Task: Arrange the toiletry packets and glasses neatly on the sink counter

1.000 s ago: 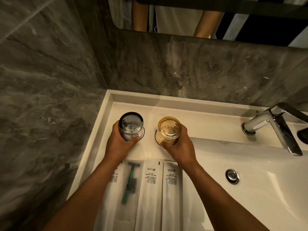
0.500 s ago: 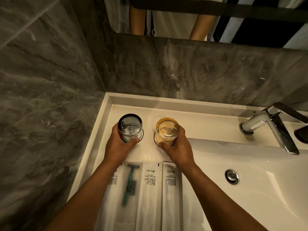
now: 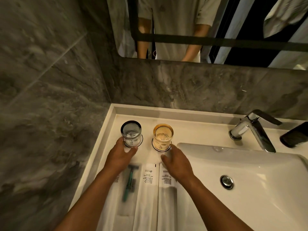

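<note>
A grey glass (image 3: 131,133) and an amber glass (image 3: 163,136) stand upright side by side, each on a round scalloped coaster, at the back left of the white sink counter (image 3: 191,129). My left hand (image 3: 120,155) curls loosely at the grey glass's base, fingertips against its lower left side, thumb on the counter in front of the coaster. My right hand (image 3: 177,163) is just off the amber glass, fingers spread. In front lie white toiletry packets in a row: a razor packet (image 3: 130,184), a second packet (image 3: 149,189), a third packet (image 3: 166,200). My left arm partly covers another.
The basin (image 3: 250,189) with its chrome drain (image 3: 226,181) fills the right side. A chrome faucet (image 3: 253,130) stands behind it, and a dark flat object (image 3: 295,135) lies at the far right. Marble wall (image 3: 50,114) closes the left; a mirror (image 3: 208,30) hangs above.
Both hands have slid back from the glasses towards me. The right hand has let go of the amber glass; the left has loosened around the grey one. The glasses stay in place.
</note>
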